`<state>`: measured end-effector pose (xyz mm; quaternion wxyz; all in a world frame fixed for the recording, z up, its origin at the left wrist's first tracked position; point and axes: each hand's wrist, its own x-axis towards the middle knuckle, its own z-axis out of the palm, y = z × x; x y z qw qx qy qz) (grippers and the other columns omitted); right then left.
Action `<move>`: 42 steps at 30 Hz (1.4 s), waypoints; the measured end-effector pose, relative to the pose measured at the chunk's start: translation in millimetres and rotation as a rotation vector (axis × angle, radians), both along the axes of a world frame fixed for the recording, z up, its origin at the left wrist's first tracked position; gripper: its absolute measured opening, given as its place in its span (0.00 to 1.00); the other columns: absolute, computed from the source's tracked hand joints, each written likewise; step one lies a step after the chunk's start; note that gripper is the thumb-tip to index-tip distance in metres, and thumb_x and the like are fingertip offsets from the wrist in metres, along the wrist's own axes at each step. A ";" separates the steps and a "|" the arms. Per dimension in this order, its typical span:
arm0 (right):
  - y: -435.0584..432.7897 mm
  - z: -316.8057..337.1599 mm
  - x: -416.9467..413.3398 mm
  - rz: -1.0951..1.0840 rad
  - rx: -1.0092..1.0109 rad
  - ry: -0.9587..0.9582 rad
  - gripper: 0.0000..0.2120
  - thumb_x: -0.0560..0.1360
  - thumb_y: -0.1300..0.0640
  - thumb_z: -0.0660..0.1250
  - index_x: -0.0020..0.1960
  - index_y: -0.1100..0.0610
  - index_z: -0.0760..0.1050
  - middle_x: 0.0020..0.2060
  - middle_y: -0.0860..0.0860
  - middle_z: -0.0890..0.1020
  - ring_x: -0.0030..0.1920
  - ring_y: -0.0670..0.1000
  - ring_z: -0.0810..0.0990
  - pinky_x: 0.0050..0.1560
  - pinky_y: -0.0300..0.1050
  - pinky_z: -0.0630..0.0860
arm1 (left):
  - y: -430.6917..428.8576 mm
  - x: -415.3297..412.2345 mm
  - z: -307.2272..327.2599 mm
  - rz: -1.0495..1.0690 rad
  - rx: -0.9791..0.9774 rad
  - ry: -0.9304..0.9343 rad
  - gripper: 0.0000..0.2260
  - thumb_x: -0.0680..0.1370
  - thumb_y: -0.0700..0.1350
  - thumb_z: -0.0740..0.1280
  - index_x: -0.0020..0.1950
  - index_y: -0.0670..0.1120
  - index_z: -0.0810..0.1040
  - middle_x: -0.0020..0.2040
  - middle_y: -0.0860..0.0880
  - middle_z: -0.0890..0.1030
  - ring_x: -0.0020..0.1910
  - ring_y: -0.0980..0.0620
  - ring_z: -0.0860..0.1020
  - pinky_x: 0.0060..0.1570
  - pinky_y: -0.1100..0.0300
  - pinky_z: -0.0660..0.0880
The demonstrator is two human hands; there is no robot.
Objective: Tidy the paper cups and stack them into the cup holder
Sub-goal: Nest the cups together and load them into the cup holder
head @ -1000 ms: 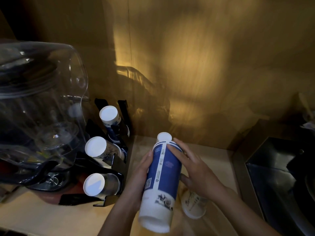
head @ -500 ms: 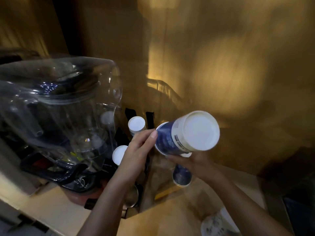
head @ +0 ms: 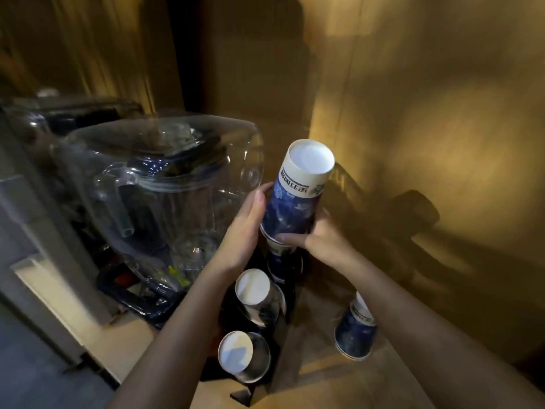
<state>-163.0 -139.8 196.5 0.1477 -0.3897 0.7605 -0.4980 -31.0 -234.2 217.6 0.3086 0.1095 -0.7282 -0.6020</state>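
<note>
I hold a stack of blue and white paper cups (head: 298,199) upside down, white base up, over the far slot of the black cup holder (head: 283,326). My left hand (head: 250,222) grips the stack's left side. My right hand (head: 318,240) wraps its lower end from the right. The stack's lower end meets cups sitting in that far slot. Two more cup stacks rest in the holder, the middle stack (head: 255,289) and the near stack (head: 239,352), both white base up. A loose blue cup (head: 355,332) stands inverted on the counter to the right.
A large clear blender jar (head: 165,184) on a dark base stands directly left of the holder. A wooden wall rises behind and to the right. The wooden counter (head: 339,379) runs under the holder, and its edge drops off at the lower left.
The stack has swung from pointing towards me to nearly upright and moved left over the holder's far slot. The view has shifted, so the loose cup now shows at the right.
</note>
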 end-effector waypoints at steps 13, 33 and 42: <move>-6.2 -17.7 -11.9 -0.070 0.064 0.066 0.40 0.63 0.51 0.75 0.69 0.48 0.59 0.67 0.52 0.71 0.66 0.56 0.68 0.69 0.62 0.61 | -1.3 -26.3 -48.5 0.187 -0.120 -0.280 0.27 0.74 0.55 0.67 0.72 0.55 0.63 0.69 0.50 0.71 0.67 0.51 0.70 0.68 0.47 0.68; 59.3 5.0 -33.3 0.154 0.455 0.083 0.26 0.72 0.46 0.67 0.66 0.54 0.66 0.59 0.51 0.75 0.53 0.46 0.73 0.44 0.38 0.70 | 41.4 -30.5 -29.4 0.427 -0.762 -0.590 0.26 0.75 0.58 0.63 0.70 0.48 0.66 0.71 0.40 0.67 0.67 0.39 0.69 0.63 0.45 0.68; 209.3 -21.2 -10.9 -0.197 0.317 0.086 0.21 0.72 0.52 0.68 0.63 0.54 0.70 0.51 0.51 0.79 0.48 0.47 0.77 0.46 0.33 0.71 | 155.9 -41.9 -59.7 -0.010 -0.469 -0.344 0.22 0.75 0.56 0.65 0.67 0.50 0.71 0.62 0.50 0.77 0.60 0.52 0.75 0.58 0.57 0.73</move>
